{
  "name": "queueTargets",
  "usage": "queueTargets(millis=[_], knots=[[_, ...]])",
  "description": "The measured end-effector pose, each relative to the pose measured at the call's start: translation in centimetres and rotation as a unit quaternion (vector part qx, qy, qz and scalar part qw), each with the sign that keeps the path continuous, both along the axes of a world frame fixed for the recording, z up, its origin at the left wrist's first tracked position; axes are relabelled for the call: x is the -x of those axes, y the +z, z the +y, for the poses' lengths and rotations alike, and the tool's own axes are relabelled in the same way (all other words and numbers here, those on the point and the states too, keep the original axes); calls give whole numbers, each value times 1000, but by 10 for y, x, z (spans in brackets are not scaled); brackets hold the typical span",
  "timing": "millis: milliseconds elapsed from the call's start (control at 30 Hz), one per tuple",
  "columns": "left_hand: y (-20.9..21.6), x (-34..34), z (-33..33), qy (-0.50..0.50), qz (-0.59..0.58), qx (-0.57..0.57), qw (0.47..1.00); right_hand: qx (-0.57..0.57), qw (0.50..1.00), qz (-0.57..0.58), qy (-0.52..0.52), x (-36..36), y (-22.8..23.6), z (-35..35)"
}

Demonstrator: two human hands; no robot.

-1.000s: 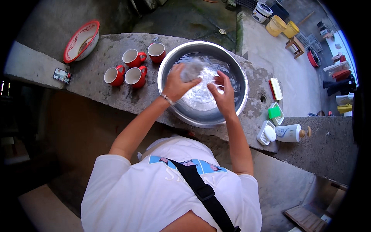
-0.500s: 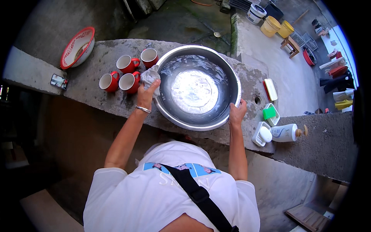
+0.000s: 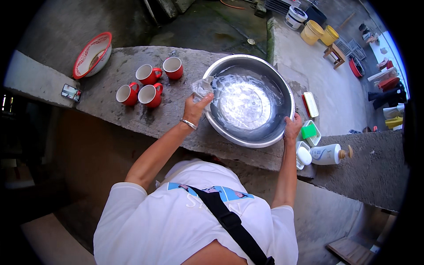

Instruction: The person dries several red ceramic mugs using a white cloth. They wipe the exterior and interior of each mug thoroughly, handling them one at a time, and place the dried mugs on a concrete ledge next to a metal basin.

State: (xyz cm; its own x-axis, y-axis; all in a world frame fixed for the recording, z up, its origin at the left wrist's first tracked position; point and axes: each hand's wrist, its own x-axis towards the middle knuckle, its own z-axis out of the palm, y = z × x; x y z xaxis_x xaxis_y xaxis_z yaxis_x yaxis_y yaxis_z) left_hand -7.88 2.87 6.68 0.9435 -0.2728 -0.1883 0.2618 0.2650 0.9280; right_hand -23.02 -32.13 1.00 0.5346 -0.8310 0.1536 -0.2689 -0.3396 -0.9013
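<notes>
A large round metal basin [image 3: 244,137] with some water in it rests on the concrete slab. My left hand [image 3: 196,108], wearing a bracelet, is closed on a wet greyish cloth [image 3: 202,87] at the basin's left rim. On the opposite side, my right hand [image 3: 293,127] grips the right rim, its fingers partly hidden by the edge. Left of the basin, apart from my hand, stand several red mugs with white insides, among them a front one [image 3: 150,96] and a back one [image 3: 173,68].
The concrete slab [image 3: 115,110] bears an enamel bowl [image 3: 102,61], red-rimmed and tilted, and a phone [image 3: 71,92]. To the right are a brush [image 3: 312,105], a green sponge [image 3: 308,130], white soap [image 3: 304,156] in a dish and a pump bottle [image 3: 326,154]. Yellow buckets [image 3: 312,32] stand beyond.
The basin has shifted right along the slab, both hands travelling with it. A wider gap now separates it from the mugs, and its right side has come close to the brush and soap dishes.
</notes>
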Motion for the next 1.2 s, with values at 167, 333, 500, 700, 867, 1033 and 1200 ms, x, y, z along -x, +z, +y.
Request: queueTargets(millis=[167, 333, 500, 700, 867, 1033, 1200], knots=[[-1, 2, -21, -44, -14, -21, 999, -49, 999, -17, 15, 2, 2, -33], [5, 6, -39, -80, -15, -30, 996, -39, 996, 80, 31, 0, 16, -52], [25, 24, -32, 9, -162, -146, 976, 397, 909, 124, -17, -17, 59, -11], [45, 38, -4, -23, -307, -284, 908, -144, 917, -104, 357, -42, 135, 155], [59, 46, 26, -133, -261, -240, 926, -169, 901, -123, 380, -58, 127, 206], [71, 40, 58, -131, 42, 71, 988, -294, 882, -200, 310, -64, 137, 220], [82, 24, 98, -94, 15, -9, 995, -352, 852, -176, 345, -50, 131, 244]])
